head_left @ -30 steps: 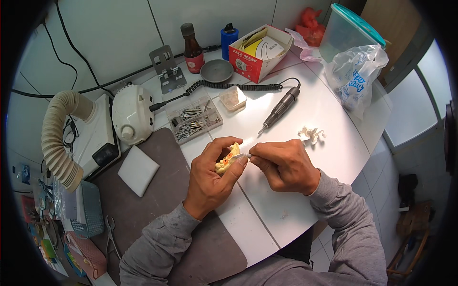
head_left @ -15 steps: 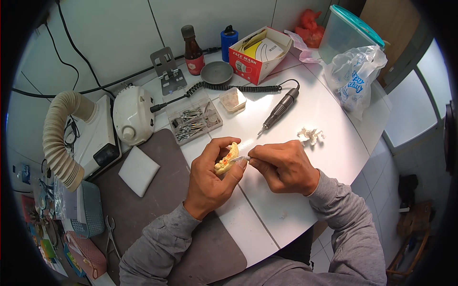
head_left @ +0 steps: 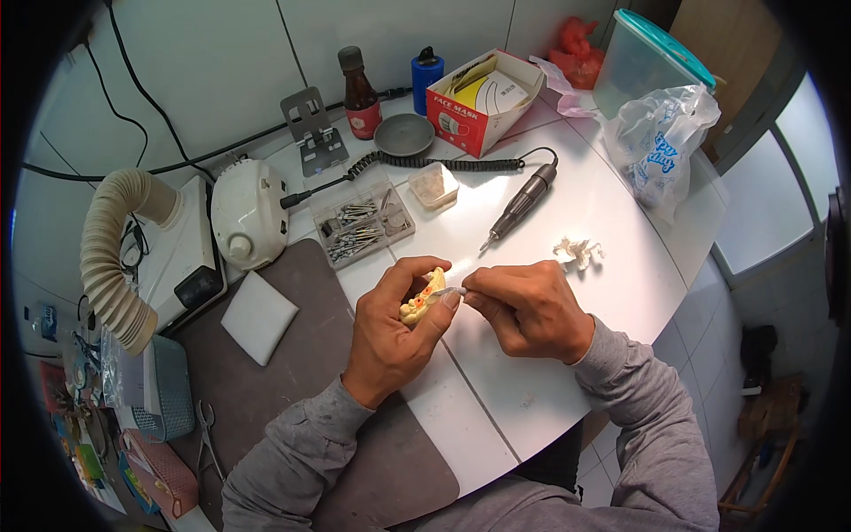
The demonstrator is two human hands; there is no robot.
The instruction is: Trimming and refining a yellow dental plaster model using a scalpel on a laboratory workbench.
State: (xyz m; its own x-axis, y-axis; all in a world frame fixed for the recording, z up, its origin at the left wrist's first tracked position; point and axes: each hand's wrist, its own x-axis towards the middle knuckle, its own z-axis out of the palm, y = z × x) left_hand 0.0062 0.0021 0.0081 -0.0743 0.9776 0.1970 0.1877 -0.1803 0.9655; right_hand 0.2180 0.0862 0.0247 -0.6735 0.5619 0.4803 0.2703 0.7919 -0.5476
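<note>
My left hand [head_left: 396, 330] is wrapped round a yellowish dental cast [head_left: 435, 282] marked with small orange-red spots, holding it above the white tabletop. Thumb and fingers grip its sides, so part of the cast is hidden. Close on its right, my right hand [head_left: 530, 310] pinches a thin, pale-handled tool [head_left: 459, 290] whose tip reaches the cast beside my left thumb. Most of the tool is covered by my fingers, and its exact kind cannot be made out.
Behind my hands lie a dark handpiece drill [head_left: 521, 207] on a coiled cord and a case of burs [head_left: 362, 226]. Crumpled tissue [head_left: 578, 254] is at the right. A white control box [head_left: 250, 213] and ribbed hose [head_left: 120, 257] stand left, near a white pad [head_left: 258, 317] and pliers [head_left: 208, 439].
Almost nothing differs. Both hands keep their places and grips, with at most a slight shift of the tool tip against the cast.
</note>
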